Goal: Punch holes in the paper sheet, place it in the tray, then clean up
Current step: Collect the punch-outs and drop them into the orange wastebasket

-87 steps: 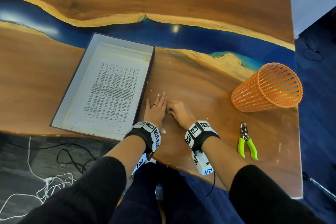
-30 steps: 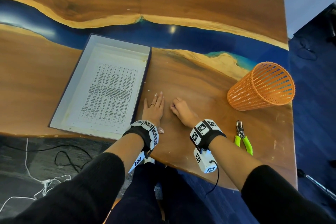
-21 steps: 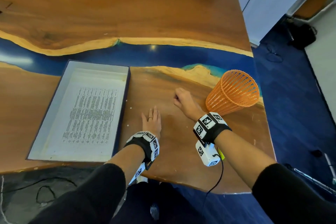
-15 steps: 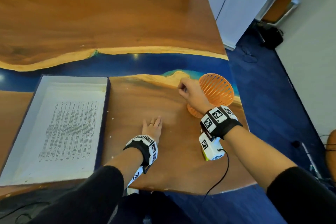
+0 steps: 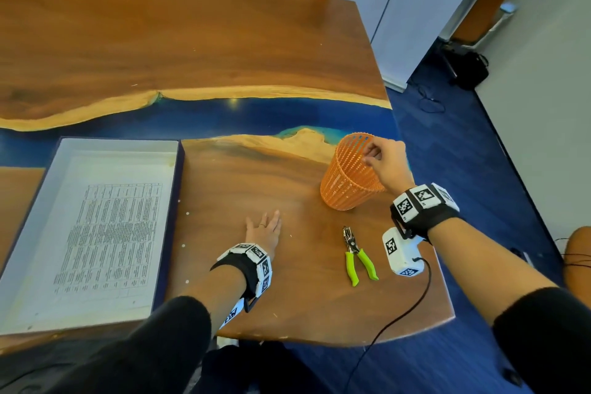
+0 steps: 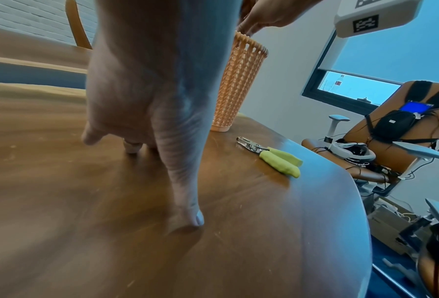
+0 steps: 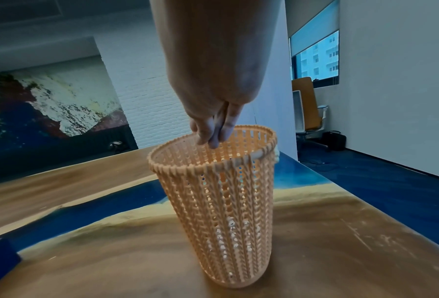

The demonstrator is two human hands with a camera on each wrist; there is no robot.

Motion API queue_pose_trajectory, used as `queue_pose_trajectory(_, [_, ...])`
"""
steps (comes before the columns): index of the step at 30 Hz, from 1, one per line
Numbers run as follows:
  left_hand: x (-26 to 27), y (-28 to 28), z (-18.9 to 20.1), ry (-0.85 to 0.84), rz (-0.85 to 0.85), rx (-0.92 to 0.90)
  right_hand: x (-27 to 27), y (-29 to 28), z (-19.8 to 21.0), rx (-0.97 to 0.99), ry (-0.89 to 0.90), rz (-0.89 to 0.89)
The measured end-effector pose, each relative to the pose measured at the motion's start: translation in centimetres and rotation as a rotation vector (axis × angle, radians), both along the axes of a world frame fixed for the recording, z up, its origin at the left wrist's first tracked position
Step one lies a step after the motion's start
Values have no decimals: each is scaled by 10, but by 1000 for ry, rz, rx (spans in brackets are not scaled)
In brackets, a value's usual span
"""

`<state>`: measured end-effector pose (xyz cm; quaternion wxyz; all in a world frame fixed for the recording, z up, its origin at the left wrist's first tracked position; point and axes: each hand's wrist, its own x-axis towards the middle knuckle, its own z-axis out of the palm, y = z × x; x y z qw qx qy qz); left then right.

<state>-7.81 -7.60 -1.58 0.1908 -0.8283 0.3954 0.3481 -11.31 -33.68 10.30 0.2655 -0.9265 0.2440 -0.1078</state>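
The printed paper sheet (image 5: 108,233) lies flat in the white tray (image 5: 105,145) on the left of the table. An orange mesh basket (image 5: 348,179) (image 7: 220,201) stands upright at the right. My right hand (image 5: 375,157) (image 7: 210,137) hovers over its mouth, fingertips bunched and pointing down, pinching something too small to make out. White paper bits (image 7: 231,223) show through the mesh lower down. My left hand (image 5: 263,229) (image 6: 136,100) rests flat on the wood, fingers straight. The green-handled hole punch (image 5: 356,253) (image 6: 271,156) lies between the basket and the table's near edge, untouched.
A few white paper dots (image 5: 187,213) lie on the wood beside the tray's right wall. The table's right edge (image 5: 415,201) runs close behind the basket, with blue floor beyond. An office chair (image 6: 391,151) stands off the table's corner.
My right hand has left the spot beside my left hand and risen to the basket's mouth. The basket, lying on its side a second ago, now stands upright. The left hand stayed flat.
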Motion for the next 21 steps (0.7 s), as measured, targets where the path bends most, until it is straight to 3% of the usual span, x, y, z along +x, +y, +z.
queue_pose_trajectory(4, [-4, 6, -5, -3, -9, -46, 9, 17, 4, -72, -82, 73])
queue_pose_trajectory(9, [-5, 40, -6, 11, 69, -260, 36, 72, 4, -85, -170, 289])
queue_pose_trajectory(14, [-6, 108, -14, -65, 274, -399, 54, 149, -38, -6, -73, 515])
queue_pose_trajectory(21, [-5, 185, -18, -126, 490, -492, 57, 245, -101, 164, 180, 684])
